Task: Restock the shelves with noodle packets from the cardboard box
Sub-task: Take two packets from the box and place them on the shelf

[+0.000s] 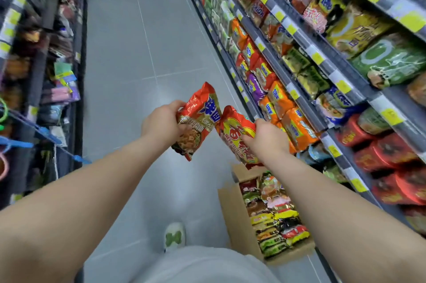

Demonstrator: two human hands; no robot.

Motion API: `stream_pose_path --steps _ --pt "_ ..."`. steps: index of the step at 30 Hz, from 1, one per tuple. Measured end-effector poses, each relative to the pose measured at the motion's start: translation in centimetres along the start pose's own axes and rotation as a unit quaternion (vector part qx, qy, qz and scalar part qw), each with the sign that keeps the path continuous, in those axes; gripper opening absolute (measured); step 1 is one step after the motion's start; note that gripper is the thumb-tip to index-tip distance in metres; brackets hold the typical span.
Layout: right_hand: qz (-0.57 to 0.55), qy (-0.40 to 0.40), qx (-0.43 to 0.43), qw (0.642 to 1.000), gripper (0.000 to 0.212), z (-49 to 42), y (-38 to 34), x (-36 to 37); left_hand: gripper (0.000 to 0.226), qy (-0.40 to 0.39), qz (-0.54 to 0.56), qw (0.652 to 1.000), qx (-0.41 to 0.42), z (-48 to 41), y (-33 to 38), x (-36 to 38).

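Hands are held out over the grey aisle floor (138, 52), each with one noodle packet. The left hand (161, 124) grips a red packet with a blue label (200, 119) by its left edge, fingers (177, 105) curled round it. The right hand (265, 136) holds a red and yellow packet (235, 130), its fingers (249, 138) pinching the right side. The two packets touch at their inner edges (both are tilted, neither upright).

Below the right forearm an open cardboard box (237, 218) stands on the floor just beside the shelves (299, 98), packed with mixed packets (276, 218) on edge. The shelves on the right are stocked with rows of orange, red, green and yellow noodle packs. A white shoe (174, 235) with a green mark shows left of the box. Blurred racks (39, 70) line the aisle's left side.
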State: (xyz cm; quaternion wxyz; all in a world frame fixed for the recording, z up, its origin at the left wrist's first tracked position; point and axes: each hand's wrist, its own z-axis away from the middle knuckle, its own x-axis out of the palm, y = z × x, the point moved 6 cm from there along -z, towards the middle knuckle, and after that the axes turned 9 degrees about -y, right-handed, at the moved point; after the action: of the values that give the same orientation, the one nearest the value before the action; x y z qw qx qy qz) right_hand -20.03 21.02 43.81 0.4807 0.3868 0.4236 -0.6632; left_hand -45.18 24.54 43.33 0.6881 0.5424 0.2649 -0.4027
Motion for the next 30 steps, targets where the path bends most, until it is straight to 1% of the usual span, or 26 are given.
stream_pose_path --steps 4,9,12,17,23,27,30 --pt "-0.006 0.022 0.007 1.0 0.035 -5.2 -5.7 -1.6 0.054 0.015 0.023 1.0 -0.004 -5.3 -3.6 -5.4" --pt "0.008 0.043 0.007 0.999 0.031 -12.1 -9.3 -3.3 0.052 0.018 0.072 0.997 -0.018 -12.1 -6.2 -8.1" --pt "0.005 0.055 0.018 0.998 0.029 -18.6 -10.5 -4.7 0.05 0.017 0.094 0.995 -0.027 -18.3 -6.4 -9.4" --pt "-0.01 0.056 0.019 0.998 0.033 -28.8 -12.1 -8.5 0.049 0.038 0.122 0.991 -0.04 -29.2 -4.1 -13.4" --pt "-0.032 0.101 0.041 0.994 0.034 -38.8 -12.9 -15.3 0.051 0.045 0.13 0.99 0.015 -41.9 1.1 -18.0" --pt "-0.046 0.132 0.062 0.988 0.037 -43.9 -12.9 -18.2 0.051 0.04 0.149 0.987 0.047 -49.1 3.1 -18.7" --pt "-0.036 0.164 0.096 0.981 0.034 -48.0 -12.8 -19.8 0.049 0.02 0.127 0.989 0.08 -55.7 5.1 -19.5"
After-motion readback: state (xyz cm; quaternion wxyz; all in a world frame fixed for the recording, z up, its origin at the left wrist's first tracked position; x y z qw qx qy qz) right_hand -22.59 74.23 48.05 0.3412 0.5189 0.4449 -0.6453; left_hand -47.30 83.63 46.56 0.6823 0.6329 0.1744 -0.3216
